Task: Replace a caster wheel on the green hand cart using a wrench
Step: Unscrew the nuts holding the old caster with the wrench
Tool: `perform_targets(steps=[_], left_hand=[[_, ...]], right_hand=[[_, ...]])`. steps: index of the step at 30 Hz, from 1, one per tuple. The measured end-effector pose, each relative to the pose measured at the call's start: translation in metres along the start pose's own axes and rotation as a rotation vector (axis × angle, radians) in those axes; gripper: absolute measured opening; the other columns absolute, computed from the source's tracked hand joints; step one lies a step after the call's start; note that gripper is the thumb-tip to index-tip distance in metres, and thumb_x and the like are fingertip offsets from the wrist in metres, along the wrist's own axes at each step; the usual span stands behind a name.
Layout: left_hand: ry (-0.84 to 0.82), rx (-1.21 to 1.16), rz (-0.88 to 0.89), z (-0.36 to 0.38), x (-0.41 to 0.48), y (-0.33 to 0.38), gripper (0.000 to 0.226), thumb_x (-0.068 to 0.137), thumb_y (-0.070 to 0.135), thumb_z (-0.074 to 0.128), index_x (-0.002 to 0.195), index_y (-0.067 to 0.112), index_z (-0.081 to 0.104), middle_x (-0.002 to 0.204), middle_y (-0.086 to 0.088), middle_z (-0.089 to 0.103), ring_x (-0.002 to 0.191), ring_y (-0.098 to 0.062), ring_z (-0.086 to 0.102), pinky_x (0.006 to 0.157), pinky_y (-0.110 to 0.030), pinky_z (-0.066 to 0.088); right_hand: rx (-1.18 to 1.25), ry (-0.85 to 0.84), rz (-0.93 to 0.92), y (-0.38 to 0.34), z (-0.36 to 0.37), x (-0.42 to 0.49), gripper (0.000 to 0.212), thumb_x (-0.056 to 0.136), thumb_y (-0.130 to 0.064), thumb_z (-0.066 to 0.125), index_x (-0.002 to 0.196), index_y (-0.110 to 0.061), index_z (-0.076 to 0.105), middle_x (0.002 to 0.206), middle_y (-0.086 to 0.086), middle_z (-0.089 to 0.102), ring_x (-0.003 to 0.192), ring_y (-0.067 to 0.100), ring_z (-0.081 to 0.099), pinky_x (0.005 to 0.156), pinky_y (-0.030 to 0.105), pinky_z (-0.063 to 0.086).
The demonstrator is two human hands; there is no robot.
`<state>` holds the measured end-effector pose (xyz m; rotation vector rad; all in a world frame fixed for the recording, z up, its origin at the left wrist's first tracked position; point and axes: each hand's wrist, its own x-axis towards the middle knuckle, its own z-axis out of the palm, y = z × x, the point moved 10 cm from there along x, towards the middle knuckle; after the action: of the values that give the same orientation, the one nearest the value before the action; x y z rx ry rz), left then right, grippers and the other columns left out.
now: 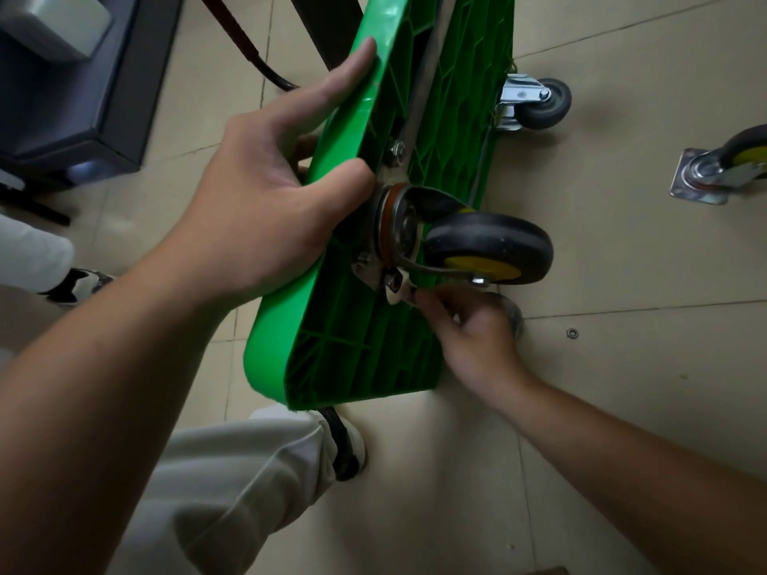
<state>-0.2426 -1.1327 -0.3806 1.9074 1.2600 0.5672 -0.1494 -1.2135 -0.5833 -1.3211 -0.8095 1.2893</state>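
The green hand cart (332, 359) stands on its edge, ribbed underside facing right. My left hand (265, 209) grips its rim, thumb over the edge, index finger stretched along the top. A black caster wheel with a yellow hub (489, 246) sits on its metal plate against the underside. My right hand (477, 338) holds a silver wrench (400, 290) whose jaw is at a nut on the plate's lower corner; most of the wrench is hidden by the fingers. A grey caster (535, 101) is mounted farther along the cart.
A loose caster with a square plate (722, 172) lies on the tiled floor at the right. A small washer (572, 333) lies on the floor near my right hand. Dark furniture (83, 97) stands at the left. My trouser leg and shoe (249, 471) are below the cart.
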Motion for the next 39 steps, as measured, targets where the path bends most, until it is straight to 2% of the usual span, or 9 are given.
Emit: perform_targets(steps=[4,10,14,20,24,27,30,33,39], left_hand=[[-0.004,-0.002,0.004,0.001,0.0,0.001,0.069,0.097,0.002,0.059,0.154,0.036,0.038,0.117,0.017,0.063,0.083,0.003,0.071,0.064,-0.012,0.054],[-0.017,0.006,0.014,0.002,0.0,0.002,0.069,0.097,0.003,0.059,0.154,0.037,0.037,0.121,0.019,0.06,0.087,0.003,0.07,0.066,-0.012,0.055],[-0.016,0.008,0.017,0.001,0.0,0.0,0.069,0.097,0.004,0.059,0.154,0.036,0.037,0.122,0.016,0.061,0.089,0.005,0.069,0.067,-0.011,0.054],[-0.002,0.007,0.016,0.0,0.001,-0.001,0.07,0.096,0.004,0.06,0.153,0.038,0.04,0.123,0.019,0.062,0.091,0.004,0.069,0.069,-0.011,0.053],[0.005,0.003,0.011,-0.001,0.001,-0.002,0.07,0.096,0.004,0.061,0.153,0.039,0.041,0.124,0.017,0.063,0.092,0.003,0.07,0.069,-0.011,0.054],[0.006,0.013,0.008,-0.001,0.001,-0.003,0.069,0.096,0.005,0.061,0.153,0.039,0.04,0.125,0.016,0.062,0.094,0.004,0.069,0.07,-0.011,0.053],[-0.003,0.015,0.002,-0.001,0.001,-0.003,0.07,0.096,0.005,0.061,0.153,0.04,0.039,0.126,0.013,0.062,0.091,-0.004,0.072,0.068,-0.015,0.056],[-0.004,0.019,0.004,-0.002,0.001,-0.003,0.07,0.097,0.006,0.061,0.153,0.042,0.039,0.122,0.016,0.063,0.086,-0.008,0.073,0.067,-0.017,0.056],[-0.013,0.004,0.004,0.0,0.001,-0.004,0.069,0.098,0.004,0.059,0.154,0.037,0.038,0.125,0.009,0.062,0.085,0.0,0.071,0.066,-0.013,0.055]], right_hand=[[-0.124,0.045,-0.125,-0.01,-0.019,0.016,0.011,0.08,-0.045,0.07,0.087,-0.053,0.071,0.091,-0.033,0.07,0.098,-0.003,0.066,0.089,0.016,0.049],[0.026,-0.061,0.082,0.032,-0.008,-0.017,0.039,0.086,-0.044,0.059,0.095,-0.009,0.074,0.089,0.001,0.076,0.087,0.012,0.071,0.074,0.018,0.05],[0.29,-0.049,0.332,0.055,0.011,-0.051,0.042,0.089,-0.045,0.054,0.112,-0.015,0.073,0.106,-0.001,0.077,0.1,0.007,0.07,0.088,0.023,0.049],[0.384,-0.037,0.428,0.04,0.04,-0.059,0.039,0.094,-0.051,0.054,0.11,-0.021,0.074,0.104,-0.009,0.076,0.104,0.005,0.068,0.099,0.025,0.047],[0.381,-0.019,0.403,0.033,0.046,-0.068,0.056,0.087,-0.06,0.053,0.091,-0.007,0.07,0.067,-0.005,0.058,0.064,0.008,0.053,0.058,0.012,0.04],[0.396,-0.031,0.369,0.03,0.045,-0.069,0.049,0.086,-0.058,0.052,0.073,-0.013,0.065,0.06,0.0,0.04,0.054,0.008,0.035,0.046,0.015,0.031],[0.405,-0.089,0.298,0.022,0.046,-0.059,0.037,0.088,-0.049,0.052,0.065,-0.024,0.065,0.056,-0.008,0.051,0.05,0.001,0.045,0.048,0.01,0.035],[0.293,-0.128,0.19,0.021,0.033,-0.033,0.034,0.086,-0.045,0.056,0.089,-0.015,0.074,0.081,-0.003,0.076,0.076,0.007,0.071,0.066,0.016,0.053],[-0.047,-0.085,-0.094,-0.011,-0.014,0.019,0.011,0.077,-0.035,0.073,0.086,-0.034,0.066,0.08,-0.029,0.071,0.084,-0.009,0.066,0.077,0.009,0.048]])
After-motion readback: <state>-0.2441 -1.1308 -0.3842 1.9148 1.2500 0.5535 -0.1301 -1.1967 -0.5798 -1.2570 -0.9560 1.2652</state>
